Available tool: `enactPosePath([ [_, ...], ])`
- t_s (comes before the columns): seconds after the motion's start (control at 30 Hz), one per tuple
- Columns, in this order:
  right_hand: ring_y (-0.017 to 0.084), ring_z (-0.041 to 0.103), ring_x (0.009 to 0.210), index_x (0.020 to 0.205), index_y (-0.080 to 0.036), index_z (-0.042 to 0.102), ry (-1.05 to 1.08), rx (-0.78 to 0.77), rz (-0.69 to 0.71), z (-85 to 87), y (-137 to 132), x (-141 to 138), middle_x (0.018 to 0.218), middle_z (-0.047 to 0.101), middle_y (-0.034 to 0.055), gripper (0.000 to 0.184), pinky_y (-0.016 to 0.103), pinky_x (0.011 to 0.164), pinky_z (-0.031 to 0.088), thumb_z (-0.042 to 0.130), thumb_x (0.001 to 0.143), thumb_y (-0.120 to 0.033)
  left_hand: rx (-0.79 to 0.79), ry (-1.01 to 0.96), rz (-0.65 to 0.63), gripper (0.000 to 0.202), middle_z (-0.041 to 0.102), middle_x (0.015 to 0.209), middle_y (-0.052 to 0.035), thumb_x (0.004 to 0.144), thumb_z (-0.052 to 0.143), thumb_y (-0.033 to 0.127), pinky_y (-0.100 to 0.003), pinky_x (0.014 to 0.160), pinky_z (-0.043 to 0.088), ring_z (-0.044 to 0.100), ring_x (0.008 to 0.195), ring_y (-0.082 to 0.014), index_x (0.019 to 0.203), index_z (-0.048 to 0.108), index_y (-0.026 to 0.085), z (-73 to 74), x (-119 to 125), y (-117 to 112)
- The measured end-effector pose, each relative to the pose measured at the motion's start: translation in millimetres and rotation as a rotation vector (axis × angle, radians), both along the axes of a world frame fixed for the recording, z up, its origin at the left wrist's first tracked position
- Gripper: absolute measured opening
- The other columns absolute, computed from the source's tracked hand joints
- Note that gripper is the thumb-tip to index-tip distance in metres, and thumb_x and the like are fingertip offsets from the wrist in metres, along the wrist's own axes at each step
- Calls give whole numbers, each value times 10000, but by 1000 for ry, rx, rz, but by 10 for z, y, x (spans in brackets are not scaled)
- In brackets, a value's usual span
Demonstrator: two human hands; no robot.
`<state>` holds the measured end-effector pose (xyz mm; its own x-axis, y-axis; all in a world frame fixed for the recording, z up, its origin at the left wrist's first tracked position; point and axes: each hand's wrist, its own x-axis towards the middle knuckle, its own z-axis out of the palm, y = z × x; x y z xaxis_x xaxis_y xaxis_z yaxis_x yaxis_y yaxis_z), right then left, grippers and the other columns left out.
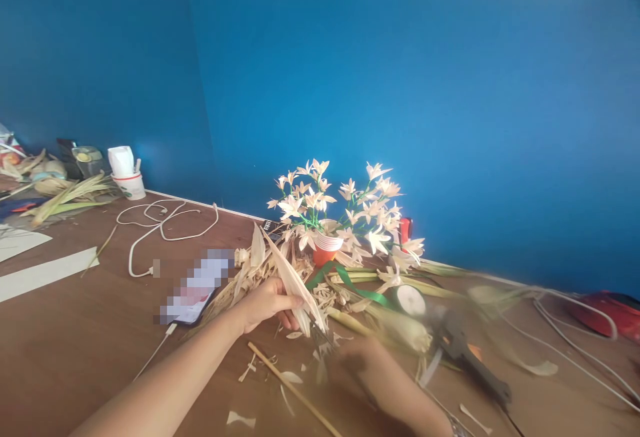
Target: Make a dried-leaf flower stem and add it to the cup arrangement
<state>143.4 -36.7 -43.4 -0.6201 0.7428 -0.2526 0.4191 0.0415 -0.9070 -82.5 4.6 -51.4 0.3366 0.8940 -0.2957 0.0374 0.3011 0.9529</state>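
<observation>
My left hand (pixel 267 306) is closed round a pale dried leaf strip (pixel 293 277) that points up and away from me. My right hand (pixel 367 364) is smeared by motion just right of the strip's lower end; something small and dark like scissors (pixel 320 338) seems to be at its fingers, but I cannot make out the grip. A thin wooden stick (pixel 293 389) lies on the brown table (pixel 75 344) below both hands. Pale offcuts (pixel 241 418) are scattered around them.
An orange cup of cream handmade flowers (pixel 327 207) stands behind the hands, with green ribbon (pixel 350 284), a tape roll (pixel 410 300) and a glue gun (pixel 467 354) to the right. A phone (pixel 195 287) and white cable (pixel 160 224) lie left. A blue wall (pixel 400 90) backs the table.
</observation>
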Motion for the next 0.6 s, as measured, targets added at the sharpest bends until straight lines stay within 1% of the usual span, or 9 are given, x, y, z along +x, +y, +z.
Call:
enactPosePath([
  [0.23, 99, 331, 503, 560, -176, 495, -9, 15, 22, 26, -5, -6, 538, 416, -9, 247, 239, 474, 233, 535, 764, -309, 68, 91, -38, 186, 679, 563, -26, 717, 702, 311, -226, 452, 459, 615, 471, -147, 740, 672, 129, -59, -15, 11],
  [0.33, 100, 326, 502, 564, -178, 499, -16, 31, 21, 34, -4, -1, 542, 416, -9, 217, 241, 476, 236, 527, 756, -275, 101, 122, -49, 186, 655, 525, -15, 728, 689, 315, -226, 440, 453, 593, 449, -141, 708, 662, 133, -72, -18, 9],
  [0.43, 97, 312, 502, 578, -177, 516, -27, 42, 11, 14, -7, 17, 548, 411, -14, 151, 239, 476, 232, 515, 726, -207, 125, 145, -62, 190, 647, 515, -11, 735, 680, 318, -220, 431, 441, 576, 437, -131, 679, 653, 139, -71, -21, 10],
  [0.53, 93, 307, 495, 550, -180, 486, -42, 49, 5, -8, -14, 27, 528, 399, -21, 142, 235, 470, 223, 482, 685, -139, 139, 171, -61, 192, 640, 508, -3, 739, 672, 316, -204, 410, 415, 548, 414, -113, 664, 647, 141, -66, -23, 15],
  [0.6, 91, 307, 483, 530, -183, 460, -45, 49, 4, -13, -18, 22, 508, 393, -26, 159, 231, 461, 221, 463, 677, -122, 138, 176, -60, 194, 635, 505, 2, 736, 672, 318, -199, 399, 403, 538, 406, -106, 660, 647, 141, -62, -23, 18],
])
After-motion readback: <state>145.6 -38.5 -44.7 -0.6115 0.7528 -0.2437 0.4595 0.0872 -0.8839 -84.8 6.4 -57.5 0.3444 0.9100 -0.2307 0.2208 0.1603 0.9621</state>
